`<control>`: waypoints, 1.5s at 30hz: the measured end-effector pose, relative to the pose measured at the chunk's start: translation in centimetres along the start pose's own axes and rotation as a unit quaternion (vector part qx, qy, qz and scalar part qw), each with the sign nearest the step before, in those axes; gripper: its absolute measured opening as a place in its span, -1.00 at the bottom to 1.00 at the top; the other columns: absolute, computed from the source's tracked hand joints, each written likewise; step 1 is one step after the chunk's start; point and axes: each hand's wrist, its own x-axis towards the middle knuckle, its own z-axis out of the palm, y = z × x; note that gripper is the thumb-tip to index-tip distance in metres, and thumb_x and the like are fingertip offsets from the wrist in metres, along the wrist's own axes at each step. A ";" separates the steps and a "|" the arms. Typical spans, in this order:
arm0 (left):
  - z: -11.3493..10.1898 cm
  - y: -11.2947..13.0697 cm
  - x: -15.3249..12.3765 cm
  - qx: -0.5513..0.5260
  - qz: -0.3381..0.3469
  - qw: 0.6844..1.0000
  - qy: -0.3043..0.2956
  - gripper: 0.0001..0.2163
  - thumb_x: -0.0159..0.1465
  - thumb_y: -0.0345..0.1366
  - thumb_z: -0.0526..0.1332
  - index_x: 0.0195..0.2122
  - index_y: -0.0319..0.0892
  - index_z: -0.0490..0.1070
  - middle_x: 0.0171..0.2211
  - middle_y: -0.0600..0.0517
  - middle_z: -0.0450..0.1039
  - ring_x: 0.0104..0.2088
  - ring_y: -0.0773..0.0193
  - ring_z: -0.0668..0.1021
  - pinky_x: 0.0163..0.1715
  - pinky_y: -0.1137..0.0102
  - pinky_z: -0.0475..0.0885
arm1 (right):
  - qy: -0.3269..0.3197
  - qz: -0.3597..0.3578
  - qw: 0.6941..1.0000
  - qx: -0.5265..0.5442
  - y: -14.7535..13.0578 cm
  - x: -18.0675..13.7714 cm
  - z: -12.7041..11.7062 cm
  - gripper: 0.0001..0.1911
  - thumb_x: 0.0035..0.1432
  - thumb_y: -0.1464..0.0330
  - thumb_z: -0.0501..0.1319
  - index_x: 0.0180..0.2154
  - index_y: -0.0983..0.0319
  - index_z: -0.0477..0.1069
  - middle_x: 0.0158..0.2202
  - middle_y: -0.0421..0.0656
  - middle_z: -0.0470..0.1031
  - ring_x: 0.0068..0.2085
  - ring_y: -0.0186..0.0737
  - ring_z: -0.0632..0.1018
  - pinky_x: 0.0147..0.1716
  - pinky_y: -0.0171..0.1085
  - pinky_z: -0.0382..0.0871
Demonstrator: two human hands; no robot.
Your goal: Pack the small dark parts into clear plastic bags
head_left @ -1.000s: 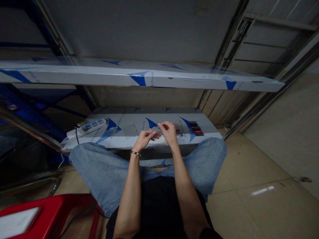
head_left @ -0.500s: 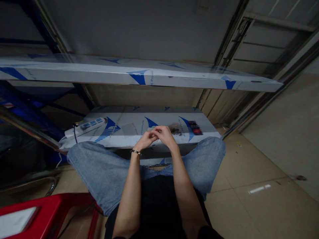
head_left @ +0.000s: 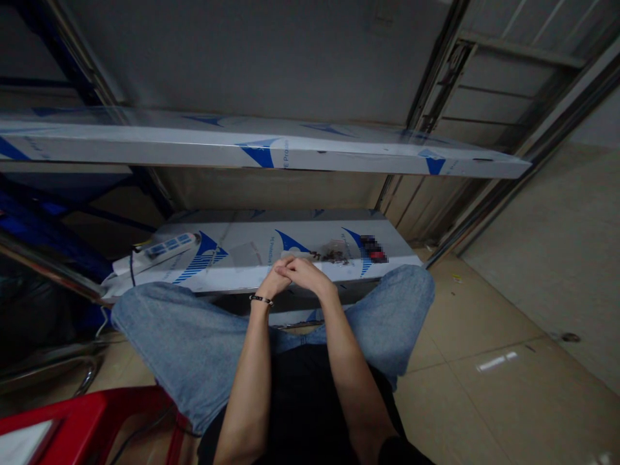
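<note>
My left hand [head_left: 274, 280], with a dark beaded bracelet [head_left: 261, 299] at the wrist, meets my right hand [head_left: 307, 274] in front of the lower shelf's near edge. The fingers of both are closed and overlap at the tips. Whatever may lie between them is hidden. Just beyond, on the film-covered lower shelf [head_left: 242, 225], lies a small scatter of dark brownish bits [head_left: 336, 253], too small to name. Right of these is a blurred black and red item [head_left: 374, 249].
A white power strip [head_left: 170, 245] with a cable lies at the shelf's left end. An upper shelf [head_left: 194, 146] crosses above. A red plastic stool [head_left: 82, 413] bearing a white flat object [head_left: 24, 442] stands at lower left. Metal posts flank both sides.
My hands have drawn slightly down and left, and my right fingers now lie over the left ones. The brownish bits show more fully. The whole view has shifted a little.
</note>
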 end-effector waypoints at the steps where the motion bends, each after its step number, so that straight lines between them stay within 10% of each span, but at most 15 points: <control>1: 0.1 -0.3 -0.1 0.007 -0.007 1.000 -0.017 -0.82 0.06 -0.49 0.13 -0.34 -0.21 0.48 -0.34 -0.03 0.54 -0.30 0.24 0.52 -0.22 0.40 0.44 | -0.014 0.007 1.000 0.005 0.2 0.0 0.2 -0.45 0.33 0.04 0.16 -0.51 0.30 0.51 -0.46 -0.17 0.46 -0.39 -0.32 0.40 -0.38 -0.35 0.16; 7: 0.1 -2.0 -1.2 0.010 -0.055 0.993 -0.105 -0.83 -0.08 -0.50 0.13 -0.51 -0.17 0.46 -0.52 0.03 0.49 -0.48 0.26 0.47 -0.47 0.43 0.37 | -0.091 0.075 0.993 0.029 0.3 -0.4 0.5 -0.36 0.17 -0.11 0.20 -0.68 0.25 0.29 -0.71 -0.31 0.14 -0.59 -0.40 0.18 -0.56 -0.35 0.06; 19: -0.3 -1.5 -1.6 -0.061 -0.047 0.976 -0.204 -0.94 -0.03 -0.38 0.26 -0.55 -0.17 0.54 -0.54 0.04 0.54 -0.52 0.26 0.48 -0.50 0.45 0.34 | -0.146 0.102 0.974 0.136 1.4 -0.5 1.4 -0.35 0.10 -0.15 0.28 -0.65 0.26 0.31 -0.72 -0.26 0.29 -0.64 -0.39 0.40 -0.66 -0.44 0.33; 26: -0.5 -1.5 -1.5 -0.059 -0.076 0.987 -0.125 -0.92 0.04 -0.35 0.19 -0.48 -0.20 0.46 -0.54 0.08 0.43 -0.49 0.30 0.41 -0.45 0.44 0.30 | 0.006 0.058 0.972 0.227 4.4 1.6 0.8 -0.39 0.31 -0.07 0.10 -0.33 0.35 0.55 -0.43 -0.05 0.60 -0.49 -0.31 0.58 -0.50 -0.41 0.42; 31: -0.6 -1.3 -1.0 -0.050 -0.063 0.996 0.030 -0.89 0.09 -0.31 0.23 -0.38 -0.22 0.43 -0.45 0.07 0.41 -0.40 0.29 0.45 -0.31 0.40 0.36 | 0.204 0.220 0.954 -0.014 9.1 4.5 -1.7 -0.66 0.39 0.31 0.04 -0.09 0.28 0.57 -0.19 -0.02 0.66 -0.29 -0.29 0.65 -0.29 -0.42 0.42; 36: -0.7 -0.8 -0.8 -0.092 -0.051 0.990 0.094 -0.78 0.14 -0.31 0.23 -0.18 -0.19 0.38 -0.39 0.10 0.37 -0.34 0.30 0.47 -0.16 0.37 0.39 | 0.157 0.255 0.932 -0.203 12.9 4.3 -3.3 -0.68 0.25 0.48 0.15 -0.04 0.20 0.59 -0.01 -0.01 0.62 0.01 -0.17 0.61 -0.08 -0.39 0.37; 45: -0.5 0.4 -1.2 -0.128 -0.032 0.991 0.028 -0.73 0.26 -0.24 0.23 -0.04 -0.15 0.31 -0.26 0.07 0.37 -0.17 0.27 0.47 -0.01 0.33 0.34 | 0.120 0.238 0.928 -0.259 15.2 2.7 -2.7 -0.65 0.32 0.45 0.15 0.08 0.17 0.53 0.03 0.00 0.60 0.09 -0.13 0.56 0.03 -0.34 0.33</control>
